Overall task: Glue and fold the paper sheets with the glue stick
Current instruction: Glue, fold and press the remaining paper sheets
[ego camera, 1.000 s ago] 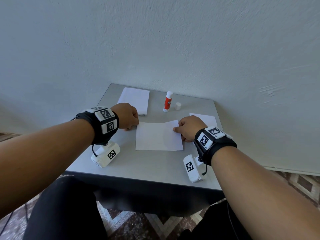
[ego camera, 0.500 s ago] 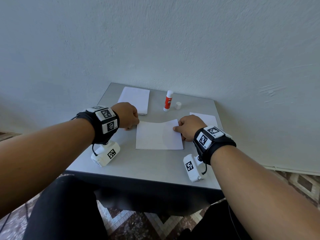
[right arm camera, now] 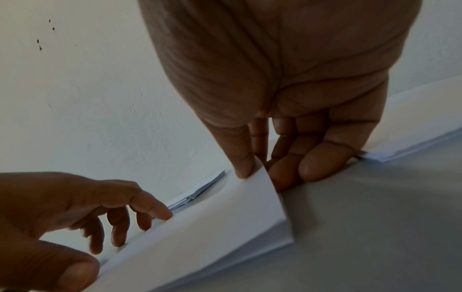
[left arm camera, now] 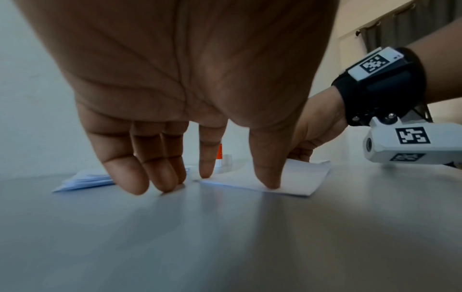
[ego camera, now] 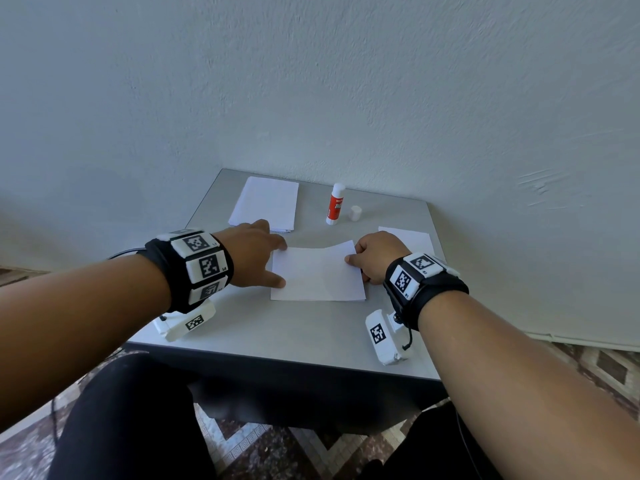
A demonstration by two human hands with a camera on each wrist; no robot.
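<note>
Folded sheet: the folded sheet (ego camera: 317, 275) lies at the middle of the grey table (ego camera: 277, 337), between your two hands. Its near and left edges lie flat; its right far corner curls up off the table.
Your left hand: your left hand (ego camera: 254, 252) is spread wide, fingers straight. The thumb tip (left arm camera: 271, 181) presses the sheet's left edge near the near corner, the index tip touches the far left corner, and the other fingers rest on bare table just left of the paper.
Your right hand: your right hand (ego camera: 375, 256) pinches the sheet's right edge, thumb on top and curled fingers (right arm camera: 322, 162) under the lifted flap.
Glue stick: the glue stick (ego camera: 335, 204) stands upright and uncapped toward the far edge of the table, well apart from both hands. Its white cap (ego camera: 355, 213) stands just right of it, not touching.
Paper stack: the paper stack (ego camera: 265, 204) sits at the far left, its near edge close behind your left hand.
Single sheet: a single sheet (ego camera: 410, 237) lies by the right edge of the table, partly hidden behind your right hand.
Open room: bare table runs from the sheet's near edge to the front edge of the table, and a strip lies open between the sheet's far edge and the glue stick.
Limits: the wall (ego camera: 311, 81) rises directly behind the far edge.
</note>
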